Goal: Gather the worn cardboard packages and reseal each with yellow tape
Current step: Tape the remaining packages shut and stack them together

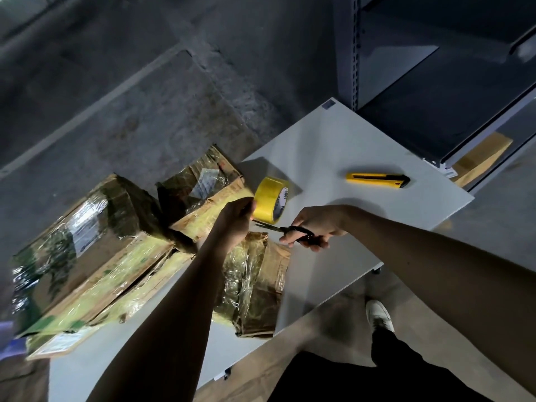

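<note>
My left hand pinches the yellow tape roll; my right hand grips black scissors, blades between both hands.

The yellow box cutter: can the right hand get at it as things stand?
Probably yes for reach: bare table lies between the right hand and the box cutter. But the hand grips the scissors, so it must free itself first.

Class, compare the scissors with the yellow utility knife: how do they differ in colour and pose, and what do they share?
The scissors have black handles; the utility knife is yellow with a black tip. The scissors are gripped by the right hand, blades pointing at the tape roll; the knife lies untouched on the white table. Both are cutting tools.
</note>
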Demonstrator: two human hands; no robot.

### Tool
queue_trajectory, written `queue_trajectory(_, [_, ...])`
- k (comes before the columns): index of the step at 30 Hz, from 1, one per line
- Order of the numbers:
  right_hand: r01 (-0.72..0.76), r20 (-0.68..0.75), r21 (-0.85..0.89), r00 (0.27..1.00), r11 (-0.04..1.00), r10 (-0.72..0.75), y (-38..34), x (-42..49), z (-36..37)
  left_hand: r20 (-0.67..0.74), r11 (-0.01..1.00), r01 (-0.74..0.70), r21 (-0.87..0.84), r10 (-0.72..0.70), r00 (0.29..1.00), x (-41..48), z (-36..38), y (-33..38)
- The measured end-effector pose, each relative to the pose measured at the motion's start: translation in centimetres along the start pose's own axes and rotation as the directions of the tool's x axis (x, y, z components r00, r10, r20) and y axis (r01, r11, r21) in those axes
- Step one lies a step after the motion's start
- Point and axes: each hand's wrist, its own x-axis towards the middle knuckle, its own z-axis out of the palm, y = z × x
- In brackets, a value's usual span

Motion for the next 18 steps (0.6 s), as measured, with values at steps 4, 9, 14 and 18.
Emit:
queue_trajectory(4, [0.064, -0.022, -0.08, 0.998, 0.995, -0.066, 0.2, -0.4, -0.2, -0.027, 0.991, 0.059, -0.123, -0.063, 0.998, -0.1, 0.4, -0.6])
queue_trajectory(9, [0.004, -0.087, -0.197, 0.996, 0.98, -0.021, 0.4, 0.4, 0.5, -0.158, 0.94, 0.103, -0.325, -0.161, 0.974, -0.5, 1.6, 0.0])
queue_trajectory(14, [-0.132, -0.239, -0.312, 0.969, 0.941, 0.057, 0.9, 1.5, -1.3, -0.17, 0.95, 0.141, -0.279, -0.193, 0.966, 0.2, 1.9, 0.1])
queue_trajectory(18, [-0.225, -0.334, -0.261, 0.934, 0.939, 0.131, 3.5, 3.0, -2.0, -0.16, 0.973, 0.138, -0.186, -0.169, 0.973, 0.5, 2.4, -0.2])
